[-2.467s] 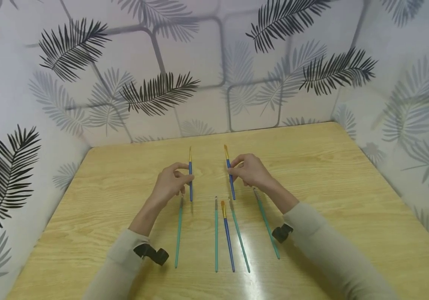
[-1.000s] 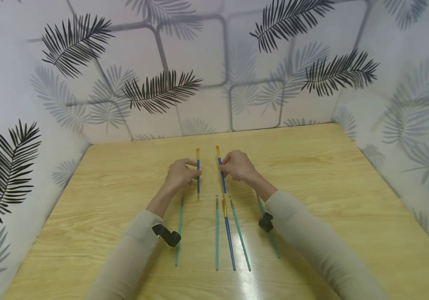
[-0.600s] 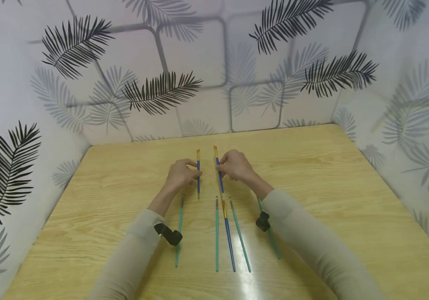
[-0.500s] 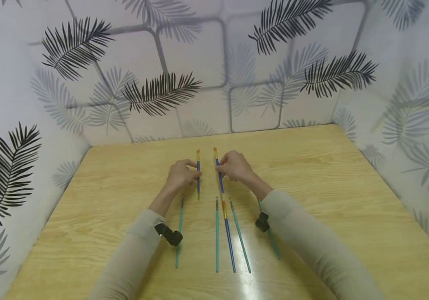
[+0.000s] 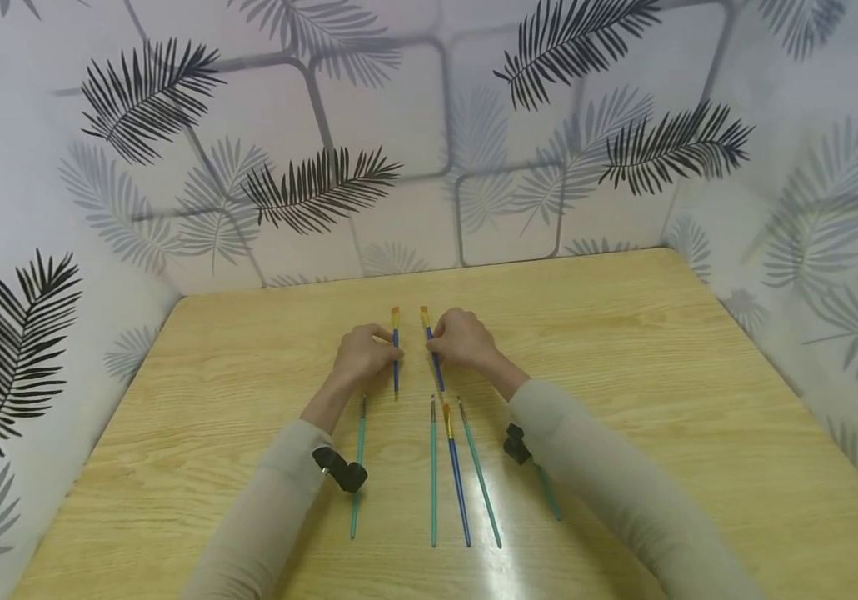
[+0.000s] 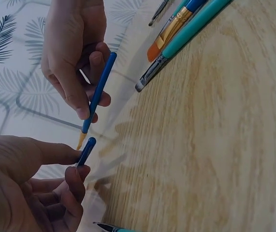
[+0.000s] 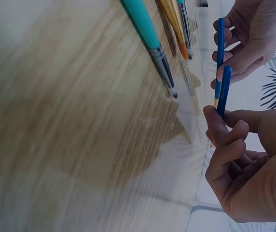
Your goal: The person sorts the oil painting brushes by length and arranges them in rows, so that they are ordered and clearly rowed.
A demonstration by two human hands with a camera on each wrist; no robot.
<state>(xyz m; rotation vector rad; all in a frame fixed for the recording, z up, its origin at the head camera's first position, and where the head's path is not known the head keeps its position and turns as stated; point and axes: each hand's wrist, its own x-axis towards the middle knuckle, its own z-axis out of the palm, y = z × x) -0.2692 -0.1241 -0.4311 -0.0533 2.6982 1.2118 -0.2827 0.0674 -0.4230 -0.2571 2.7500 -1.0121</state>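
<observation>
Blue brushes (image 6: 99, 88); teal brushes (image 5: 433, 479); leaf-patterned wall (image 5: 384, 108).

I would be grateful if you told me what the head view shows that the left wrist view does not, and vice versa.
Only the head view shows the left sleeve, the right sleeve and the whole length of the loose blue brush.

Only the left wrist view shows the palm side of the left hand, with its folded fingers.

Both show the left hand pinching the left blue brush, the right hand pinching the right blue brush, the wooden table and the leaf-patterned wall.
</observation>
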